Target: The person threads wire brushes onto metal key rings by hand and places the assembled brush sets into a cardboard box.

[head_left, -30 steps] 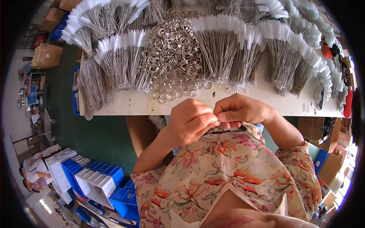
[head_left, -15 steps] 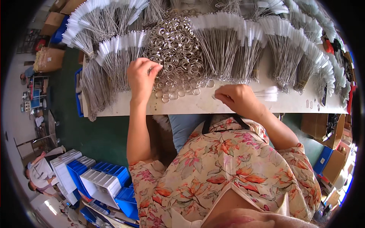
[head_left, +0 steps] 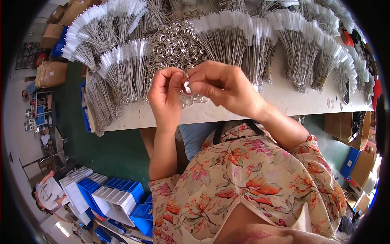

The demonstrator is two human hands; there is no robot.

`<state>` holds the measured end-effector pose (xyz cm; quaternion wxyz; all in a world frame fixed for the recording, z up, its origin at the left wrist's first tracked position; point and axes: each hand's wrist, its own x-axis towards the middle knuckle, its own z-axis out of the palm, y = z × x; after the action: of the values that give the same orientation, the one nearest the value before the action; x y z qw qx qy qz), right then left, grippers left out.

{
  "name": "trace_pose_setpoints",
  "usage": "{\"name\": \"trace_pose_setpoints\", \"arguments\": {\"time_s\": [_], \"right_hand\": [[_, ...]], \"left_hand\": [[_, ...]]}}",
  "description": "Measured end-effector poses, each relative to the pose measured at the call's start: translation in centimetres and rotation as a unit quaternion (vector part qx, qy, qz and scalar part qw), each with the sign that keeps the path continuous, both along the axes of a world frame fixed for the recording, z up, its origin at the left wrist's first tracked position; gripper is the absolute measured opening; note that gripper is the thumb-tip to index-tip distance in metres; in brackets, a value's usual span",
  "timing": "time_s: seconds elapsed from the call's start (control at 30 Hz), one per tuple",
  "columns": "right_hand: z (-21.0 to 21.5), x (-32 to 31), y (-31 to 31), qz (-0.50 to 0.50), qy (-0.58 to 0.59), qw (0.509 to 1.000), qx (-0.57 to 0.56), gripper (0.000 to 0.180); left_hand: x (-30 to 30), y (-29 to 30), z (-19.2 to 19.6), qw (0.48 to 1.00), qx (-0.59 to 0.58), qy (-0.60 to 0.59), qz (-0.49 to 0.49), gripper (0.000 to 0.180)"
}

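Observation:
My two hands meet above the near part of the table. My left hand (head_left: 165, 95) is closed, its thumb and forefinger pinching a thin metal split ring (head_left: 186, 75). From the other side my right hand (head_left: 227, 87) is closed too, fingertips against the ring, with a small shiny piece (head_left: 187, 87) at them whose kind I cannot make out. Behind the hands lies a heap of silver split rings (head_left: 174, 44), a few spread toward the front. A bit of white bristle (head_left: 258, 87) shows beside my right wrist; the rest of it is hidden.
Bundles of wire-handled white brushes flank the ring heap, left (head_left: 124, 61) and right (head_left: 227, 38), with more behind. The table's front edge (head_left: 284, 116) runs before me. Blue and white bins (head_left: 115, 199) stand at lower left, where people are seen. Cardboard boxes (head_left: 345, 130) stand at right.
My left hand has come away from the ring heap toward me, and my right hand has moved left to meet it. The white brush seen lying right of my right hand no longer shows there.

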<state>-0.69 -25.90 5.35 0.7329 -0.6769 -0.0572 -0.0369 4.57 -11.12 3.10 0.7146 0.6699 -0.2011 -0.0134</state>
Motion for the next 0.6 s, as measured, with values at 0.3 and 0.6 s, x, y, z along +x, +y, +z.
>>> {"name": "trace_pose_setpoints", "arguments": {"time_s": [0.3, 0.6], "right_hand": [[-1.0, -1.1, -0.1, -0.117, -0.391, 0.845, -0.347, 0.023], [1.5, -1.0, -0.9, -0.027, -0.167, 0.977, -0.131, 0.009]], "left_hand": [[-0.6, 2.3, 2.6, 0.981, -0.075, 0.067, -0.166, 0.022], [-2.2, 2.3, 3.6, 0.962, 0.097, -0.255, 0.018, 0.029]]}}
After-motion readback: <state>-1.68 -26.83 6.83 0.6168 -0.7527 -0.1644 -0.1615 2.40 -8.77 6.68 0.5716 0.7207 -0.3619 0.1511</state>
